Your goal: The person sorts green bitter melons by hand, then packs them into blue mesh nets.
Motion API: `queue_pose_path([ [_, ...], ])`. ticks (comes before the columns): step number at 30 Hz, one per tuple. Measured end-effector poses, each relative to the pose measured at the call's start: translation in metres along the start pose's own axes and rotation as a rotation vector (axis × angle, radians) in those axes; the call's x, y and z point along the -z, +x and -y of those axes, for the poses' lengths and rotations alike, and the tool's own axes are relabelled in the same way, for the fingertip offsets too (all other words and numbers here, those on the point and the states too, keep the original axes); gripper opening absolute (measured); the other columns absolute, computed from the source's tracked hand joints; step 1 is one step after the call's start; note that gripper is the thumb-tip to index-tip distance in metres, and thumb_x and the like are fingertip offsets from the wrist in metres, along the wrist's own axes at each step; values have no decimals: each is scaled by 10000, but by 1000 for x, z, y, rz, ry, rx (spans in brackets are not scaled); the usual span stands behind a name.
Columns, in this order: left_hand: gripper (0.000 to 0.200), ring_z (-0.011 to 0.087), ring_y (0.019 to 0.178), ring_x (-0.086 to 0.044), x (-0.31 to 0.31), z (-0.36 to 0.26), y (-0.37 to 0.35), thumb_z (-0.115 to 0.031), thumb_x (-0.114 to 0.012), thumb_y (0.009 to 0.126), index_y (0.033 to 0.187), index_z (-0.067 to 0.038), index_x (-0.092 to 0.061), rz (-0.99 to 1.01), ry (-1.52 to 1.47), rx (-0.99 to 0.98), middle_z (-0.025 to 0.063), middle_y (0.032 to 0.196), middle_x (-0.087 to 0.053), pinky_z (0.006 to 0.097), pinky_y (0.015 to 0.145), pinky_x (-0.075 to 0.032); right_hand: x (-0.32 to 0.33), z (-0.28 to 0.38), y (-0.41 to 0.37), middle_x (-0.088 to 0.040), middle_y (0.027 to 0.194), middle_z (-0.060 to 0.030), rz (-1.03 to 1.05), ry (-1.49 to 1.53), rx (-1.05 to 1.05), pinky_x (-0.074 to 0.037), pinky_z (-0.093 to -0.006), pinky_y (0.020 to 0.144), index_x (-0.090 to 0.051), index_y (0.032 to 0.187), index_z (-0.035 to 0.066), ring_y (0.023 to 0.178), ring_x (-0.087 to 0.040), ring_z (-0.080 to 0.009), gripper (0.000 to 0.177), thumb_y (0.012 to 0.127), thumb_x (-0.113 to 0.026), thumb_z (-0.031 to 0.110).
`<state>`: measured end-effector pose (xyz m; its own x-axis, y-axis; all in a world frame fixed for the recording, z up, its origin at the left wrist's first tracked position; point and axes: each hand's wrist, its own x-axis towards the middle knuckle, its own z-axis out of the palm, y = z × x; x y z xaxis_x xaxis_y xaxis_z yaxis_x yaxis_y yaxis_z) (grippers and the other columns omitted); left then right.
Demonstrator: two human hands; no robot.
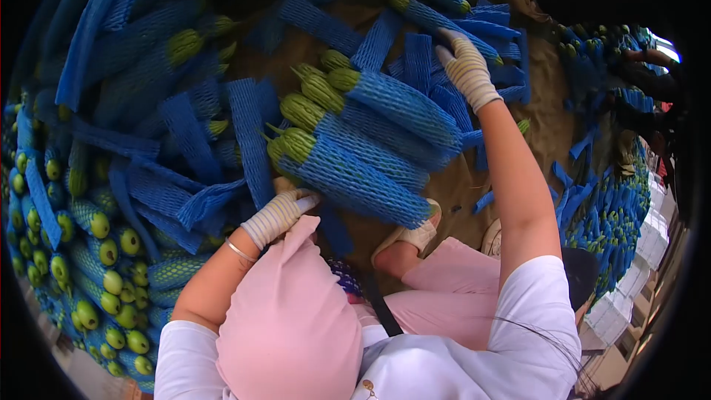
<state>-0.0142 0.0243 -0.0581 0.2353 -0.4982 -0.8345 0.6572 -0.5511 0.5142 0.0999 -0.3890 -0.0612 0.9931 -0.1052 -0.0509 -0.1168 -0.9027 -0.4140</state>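
Several green bitter melons in blue foam net sleeves lie side by side in front of me, including a bitter melon (363, 178) at the near side. My left hand (281, 215), in a striped cream glove, is at the lower left of this group, its fingers bent and partly hidden against the near melon's stem end. What it grips, if anything, does not show. My right hand (468, 67), gloved alike, reaches out to the upper right. Its fingers close over another sleeved bitter melon (448, 28), which lies slanted with green tips showing at its ends.
Loose blue net sleeves (252, 141) are scattered to the left and at the back. A tall pile of sleeved melons (104, 244) rises at the left. More sleeved produce (603, 230) and white crates (618, 300) stand at the right. Brown cloth (544, 104) covers the ground.
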Motion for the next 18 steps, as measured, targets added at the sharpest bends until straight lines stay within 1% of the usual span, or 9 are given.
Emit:
queue_pose_path([
  [2,365,177,835,-602,8,27,11,-291,-510,941,1125,-2,-634,47,188,-190,92,939,-662,290,772,-479,-17,-44,27,-554,1277,-149,-49,-365,-67,-424,-403,1009,-550,1272,83,1169,-540,-331,538,785,-693,261],
  [5,347,194,818,-608,7,16,8,-272,-507,933,1109,-6,-643,19,147,-90,102,898,-662,295,771,-477,-19,-23,43,-557,1248,-143,66,-618,-232,-432,-412,1002,-532,1288,108,1162,-545,-320,603,748,-726,292],
  [6,333,208,833,-607,8,25,12,-260,-500,928,1084,-5,-646,14,280,-179,126,918,-657,306,771,-475,-19,-21,52,-557,1248,-143,60,-618,-230,-432,-412,1002,-532,1288,108,1162,-545,-320,603,748,-726,292],
  [8,312,255,879,-619,6,33,17,-250,-503,922,1051,-3,-645,-24,314,-226,159,975,-657,341,791,-479,-17,-23,66,-561,1216,-136,281,-615,-263,-449,-424,980,-548,1260,116,1153,-548,-313,597,731,-741,315],
  [9,312,255,879,-619,10,34,20,-250,-503,922,1051,-3,-645,-29,321,-228,159,975,-657,341,791,-479,-14,-24,70,-564,1219,-139,295,-566,-273,-460,-427,965,-557,1241,98,1145,-555,-311,599,725,-748,335],
  [11,294,319,942,-619,15,39,18,-242,-503,911,1020,-6,-641,18,768,-466,193,1034,-648,368,822,-482,1,-29,68,-570,1206,-143,262,-529,-247,-464,-424,962,-563,1232,97,1137,-560,-309,600,718,-754,340],
  [14,338,403,1082,-541,21,31,11,-275,-435,951,1061,-26,-633,126,760,-547,228,1134,-586,423,944,-433,34,-16,54,-587,1196,-168,272,-467,-222,-460,-410,968,-562,1239,66,1132,-565,-322,633,706,-759,344],
  [17,356,407,1064,-555,35,10,-7,-288,-425,969,1089,-9,-610,271,820,-470,229,1137,-592,429,927,-447,49,-18,32,-616,1155,-206,513,162,-282,-439,-373,972,-539,1260,-10,1109,-573,-334,692,690,-747,321],
  [18,277,396,1037,-571,42,23,-4,-208,-475,957,1094,-5,-606,278,820,-555,228,1128,-597,408,900,-471,40,-20,22,-615,1141,-208,534,300,-244,-421,-366,993,-540,1259,-19,1115,-568,-337,715,675,-757,333],
])
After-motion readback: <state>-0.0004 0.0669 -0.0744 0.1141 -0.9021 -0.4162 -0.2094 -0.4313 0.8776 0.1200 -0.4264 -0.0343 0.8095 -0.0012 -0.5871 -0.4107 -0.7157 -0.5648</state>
